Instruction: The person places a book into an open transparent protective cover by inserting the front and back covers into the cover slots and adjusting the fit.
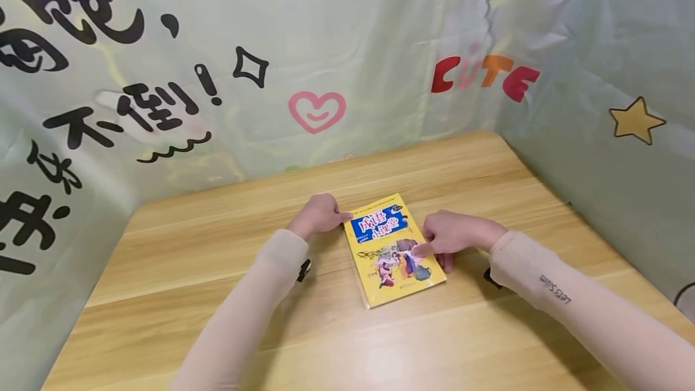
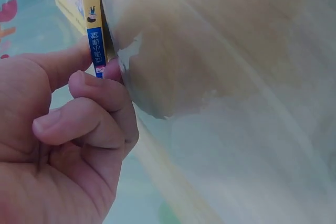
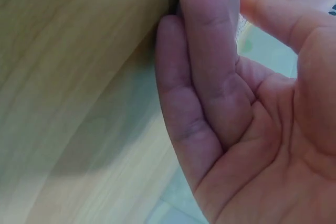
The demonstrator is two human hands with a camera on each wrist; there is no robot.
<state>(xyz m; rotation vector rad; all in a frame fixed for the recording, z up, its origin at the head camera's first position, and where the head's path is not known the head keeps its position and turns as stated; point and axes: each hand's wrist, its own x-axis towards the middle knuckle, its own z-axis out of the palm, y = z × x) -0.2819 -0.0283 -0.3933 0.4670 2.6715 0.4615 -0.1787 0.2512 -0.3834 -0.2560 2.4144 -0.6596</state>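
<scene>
A thin yellow book (image 1: 380,264) with a blue title block and cartoon figures lies face up on the wooden table, slightly turned. At its upper left edge my left hand (image 1: 320,215) pinches the spine between thumb and forefinger; the left wrist view shows this grip on the book's spine (image 2: 96,43), the other fingers curled. On the right side my right hand (image 1: 450,235) holds the book's edge, thumb on the cover. In the right wrist view, the fingers of the right hand (image 3: 236,98) reach under the book, and their tips are partly hidden.
The wooden table (image 1: 179,270) has a rounded far right corner. Behind and beside it hangs a pale printed curtain (image 1: 374,47) with black characters, a pink heart and a star. A dark curved object (image 1: 685,294) shows at the right edge.
</scene>
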